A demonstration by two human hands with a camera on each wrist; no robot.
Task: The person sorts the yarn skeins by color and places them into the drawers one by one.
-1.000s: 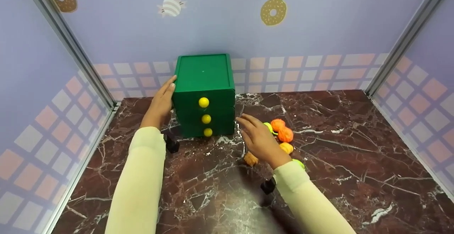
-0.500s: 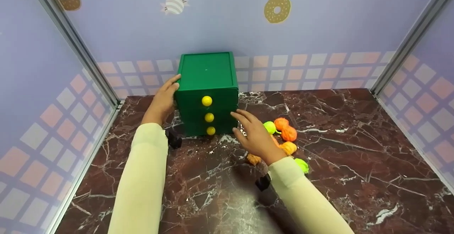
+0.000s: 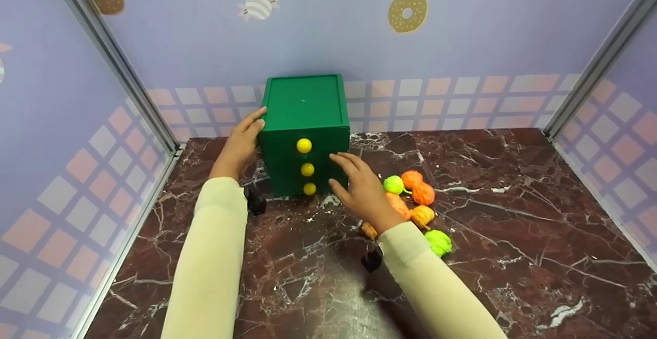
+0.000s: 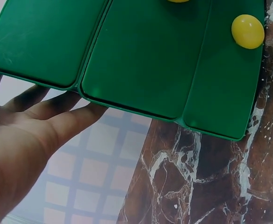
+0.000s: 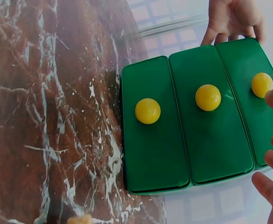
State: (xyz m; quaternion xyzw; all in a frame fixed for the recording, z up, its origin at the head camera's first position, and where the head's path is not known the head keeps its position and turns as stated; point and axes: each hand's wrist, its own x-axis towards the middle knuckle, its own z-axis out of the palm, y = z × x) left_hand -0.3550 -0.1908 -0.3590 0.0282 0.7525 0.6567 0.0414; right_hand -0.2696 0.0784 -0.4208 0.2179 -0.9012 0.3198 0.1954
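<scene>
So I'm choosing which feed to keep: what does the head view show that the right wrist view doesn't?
Only the head view shows the fuzzy orange and neon-green balls on the marble table, the right hand whole, and both cream sleeves. Only the right wrist view shows all three drawer fronts face-on. Both show the green plastic three-drawer box, its yellow round knobs and the left hand touching its side.

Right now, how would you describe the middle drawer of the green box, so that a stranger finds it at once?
At the back of the marble table, against the wall, stands a green three-drawer box; the left hand rests on its left side. The drawer fronts are stacked, each with one yellow round knob. The middle drawer carries the second knob, with one drawer above and one below, and the right hand is at its right edge.
</scene>
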